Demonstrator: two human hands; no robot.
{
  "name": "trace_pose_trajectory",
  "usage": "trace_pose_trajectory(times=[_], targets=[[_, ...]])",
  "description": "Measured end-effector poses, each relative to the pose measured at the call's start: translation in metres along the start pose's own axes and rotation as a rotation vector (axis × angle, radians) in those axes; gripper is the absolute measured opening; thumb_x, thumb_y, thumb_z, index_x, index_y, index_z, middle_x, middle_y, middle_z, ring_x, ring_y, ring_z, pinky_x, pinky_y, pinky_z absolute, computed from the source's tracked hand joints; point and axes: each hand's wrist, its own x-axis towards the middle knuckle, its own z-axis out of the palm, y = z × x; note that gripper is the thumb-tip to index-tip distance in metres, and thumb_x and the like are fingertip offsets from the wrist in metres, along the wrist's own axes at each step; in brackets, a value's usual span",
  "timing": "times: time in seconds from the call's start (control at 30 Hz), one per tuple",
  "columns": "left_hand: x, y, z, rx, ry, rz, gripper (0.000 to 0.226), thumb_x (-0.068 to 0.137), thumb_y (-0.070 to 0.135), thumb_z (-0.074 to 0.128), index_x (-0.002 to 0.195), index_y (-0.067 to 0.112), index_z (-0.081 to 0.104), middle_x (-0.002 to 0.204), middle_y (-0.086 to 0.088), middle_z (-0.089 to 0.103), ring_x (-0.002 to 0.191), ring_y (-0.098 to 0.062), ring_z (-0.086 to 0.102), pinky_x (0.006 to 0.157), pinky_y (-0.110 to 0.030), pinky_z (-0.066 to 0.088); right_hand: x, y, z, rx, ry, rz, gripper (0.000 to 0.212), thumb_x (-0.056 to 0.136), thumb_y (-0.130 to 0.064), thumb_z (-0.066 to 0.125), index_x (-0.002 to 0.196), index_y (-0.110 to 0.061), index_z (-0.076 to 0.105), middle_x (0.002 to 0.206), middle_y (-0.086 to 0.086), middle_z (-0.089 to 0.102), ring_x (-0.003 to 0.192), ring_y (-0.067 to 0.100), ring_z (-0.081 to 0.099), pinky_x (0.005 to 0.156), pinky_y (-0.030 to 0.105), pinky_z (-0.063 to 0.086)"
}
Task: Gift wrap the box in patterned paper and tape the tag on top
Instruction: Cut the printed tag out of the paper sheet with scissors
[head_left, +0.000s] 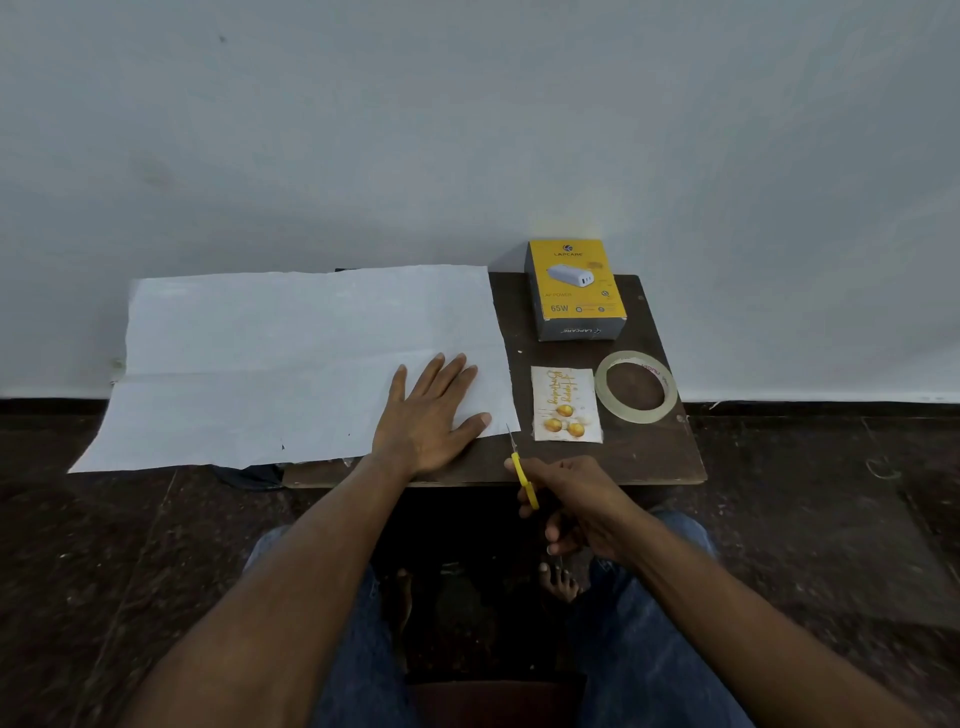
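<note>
Paper (291, 364) under left fingers (441, 374).

I sit in what looks like a plain room of a home: a bare pale wall (467, 130) in front of me, a dark speckled stone floor (104, 545) under my bare feet, and a low worn wooden board (649, 457) as my table.

Paper (291, 364): white side up, flat under left hand (428, 415). Box (574, 288): yellow, beyond right hand (576, 506). Tag (566, 405), tape ring (636, 385): between.
</note>
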Motion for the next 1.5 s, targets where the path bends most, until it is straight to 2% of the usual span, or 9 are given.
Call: trace_pose_trajectory(times=[0.2, 0.43, 0.9, 1.2, 1.5], targets=[[0.0, 0.0, 0.001, -0.007, 0.0, -0.005, 0.083, 0.085, 0.072, 0.004, 0.157, 0.031, 0.003, 0.165, 0.008, -0.007, 0.151, -0.015, -0.012, 0.12, -0.054, -0.01, -0.001, 0.003, 0.0, -0.028, 0.023, -0.018, 0.045, 0.082, -0.047, 0.075, 0.085, -0.002, 0.07, 0.076, 0.011, 0.071, 0.04, 0.015, 0.05, 0.044, 0.027, 0.05], [0.0, -0.001, 0.0, -0.015, 0.011, -0.001, 0.071, 0.097, 0.066, 0.018, 0.157, 0.031, 0.004, 0.165, 0.008, -0.007, 0.151, -0.015, -0.012, 0.119, -0.053, -0.011, -0.005, 0.001, 0.001, -0.049, 0.065, -0.022, 0.045, 0.083, -0.048, 0.074, 0.083, -0.002, 0.07, 0.074, 0.011, 0.07, 0.041, 0.015, 0.051, 0.045, 0.027, 0.05], [0.0, -0.001, 0.002, -0.009, 0.006, -0.011, 0.071, 0.096, 0.067, 0.015, 0.156, 0.032, 0.003, 0.165, 0.009, -0.008, 0.151, -0.014, -0.013, 0.12, -0.053, -0.01, -0.009, 0.003, 0.003, -0.059, 0.05, -0.027, 0.044, 0.084, -0.047, 0.073, 0.082, -0.003, 0.069, 0.074, 0.01, 0.069, 0.042, 0.014, 0.052, 0.045, 0.027, 0.051], [-0.001, -0.001, 0.002, -0.032, 0.014, -0.009, 0.069, 0.097, 0.065, 0.016, 0.156, 0.032, 0.004, 0.165, 0.009, -0.007, 0.151, -0.012, -0.013, 0.12, -0.053, -0.009, -0.004, 0.001, 0.005, -0.041, 0.044, -0.031, 0.049, 0.083, -0.049, 0.073, 0.091, -0.001, 0.069, 0.079, 0.011, 0.069, 0.044, 0.015, 0.053, 0.047, 0.029, 0.052], [0.0, -0.001, 0.002, -0.023, 0.015, -0.011, 0.069, 0.097, 0.065, 0.016, 0.156, 0.032, 0.003, 0.165, 0.009, -0.008, 0.151, -0.013, -0.013, 0.12, -0.053, -0.008, 0.001, -0.002, 0.006, -0.022, 0.051, -0.035, 0.046, 0.085, -0.047, 0.072, 0.086, -0.001, 0.069, 0.076, 0.012, 0.071, 0.041, 0.015, 0.053, 0.044, 0.027, 0.05]])
